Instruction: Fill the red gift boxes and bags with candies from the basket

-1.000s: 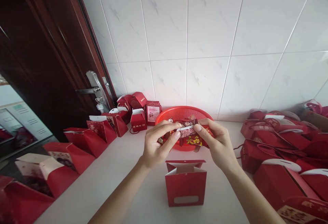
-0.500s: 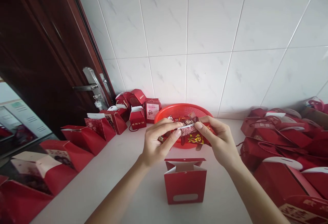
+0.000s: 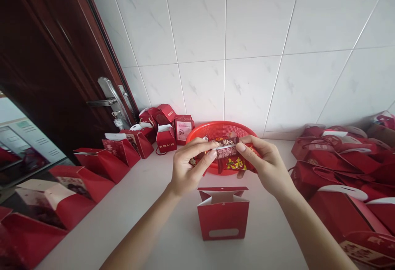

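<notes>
Between my two hands is a small wrapped candy [image 3: 226,151] in a dark red and pinkish wrapper, its left end pinched by my left hand [image 3: 191,164] and its right end by my right hand [image 3: 262,161]. A red packet with yellow lettering [image 3: 233,164] shows just below the candy, under my right fingers; I cannot tell if that hand holds it too. Behind both hands stands a red plastic basket [image 3: 216,126] with wrapped sweets inside, partly hidden. Nearer to me, an open-topped red gift box [image 3: 223,219] with a pale oval window stands upright on the white table [image 3: 166,237].
Red gift boxes [image 3: 95,167] line the table's left side, with smaller ones [image 3: 166,137] by the wall. Many more red boxes [image 3: 345,216] crowd the right side. A tiled wall [image 3: 247,89] rises behind, and a dark door with a metal handle [image 3: 106,103] stands at left.
The view has tilted down or shifted slightly, so the scene sits a little higher at the wall. Both hands keep their grip on the candy; the packet's yellow lettering shows more fully.
</notes>
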A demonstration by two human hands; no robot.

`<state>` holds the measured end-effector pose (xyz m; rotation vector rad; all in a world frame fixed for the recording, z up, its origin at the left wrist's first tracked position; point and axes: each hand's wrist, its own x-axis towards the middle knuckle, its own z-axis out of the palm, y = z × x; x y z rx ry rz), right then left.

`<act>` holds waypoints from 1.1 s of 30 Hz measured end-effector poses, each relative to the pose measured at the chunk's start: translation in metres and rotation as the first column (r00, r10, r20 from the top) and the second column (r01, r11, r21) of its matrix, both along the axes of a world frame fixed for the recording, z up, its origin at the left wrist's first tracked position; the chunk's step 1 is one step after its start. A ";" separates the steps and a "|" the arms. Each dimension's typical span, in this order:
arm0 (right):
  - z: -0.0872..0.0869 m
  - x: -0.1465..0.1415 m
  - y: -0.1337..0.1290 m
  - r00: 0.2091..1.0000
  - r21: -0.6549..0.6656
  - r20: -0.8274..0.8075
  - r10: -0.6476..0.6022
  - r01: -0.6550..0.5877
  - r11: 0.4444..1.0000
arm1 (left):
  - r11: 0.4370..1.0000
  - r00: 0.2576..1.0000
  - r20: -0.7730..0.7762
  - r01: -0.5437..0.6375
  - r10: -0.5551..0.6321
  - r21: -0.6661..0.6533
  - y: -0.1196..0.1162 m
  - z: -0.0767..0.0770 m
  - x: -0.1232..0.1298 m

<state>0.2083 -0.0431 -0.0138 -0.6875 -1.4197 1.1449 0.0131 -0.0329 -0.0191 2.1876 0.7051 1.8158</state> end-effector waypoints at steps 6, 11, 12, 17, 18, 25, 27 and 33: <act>-0.002 0.004 0.001 0.999 -0.031 0.022 0.045 -0.044 0.999 | 1.000 1.000 0.009 0.004 -0.004 0.001 0.000 0.001 0.001; -0.003 0.007 0.003 0.998 -0.040 0.034 0.045 -0.044 0.998 | 1.000 1.000 0.010 -0.004 0.004 -0.004 0.002 0.001 0.000; -0.002 0.008 0.003 0.998 -0.040 0.040 0.039 -0.037 0.999 | 1.000 1.000 0.008 -0.008 0.008 -0.006 0.002 0.000 0.000; -0.001 0.009 0.004 0.997 -0.031 0.070 0.016 -0.013 0.999 | 1.000 1.000 -0.001 -0.016 0.016 -0.020 0.003 0.000 -0.001; 0.000 0.009 0.004 0.997 -0.029 0.072 0.016 -0.014 0.999 | 1.000 1.000 -0.002 -0.014 0.014 -0.022 0.003 0.000 -0.001; -0.001 0.009 0.003 0.997 -0.025 0.079 0.014 -0.012 1.000 | 0.999 1.000 -0.013 -0.028 0.028 -0.030 0.003 -0.001 -0.001; -0.001 0.009 0.003 0.997 -0.025 0.081 0.014 -0.012 1.000 | 0.999 1.000 -0.015 -0.027 0.027 -0.032 0.004 -0.002 -0.001; 0.001 0.008 0.002 0.998 -0.033 0.069 0.011 -0.008 0.999 | 0.999 1.000 -0.016 -0.014 0.014 -0.041 0.002 0.000 -0.002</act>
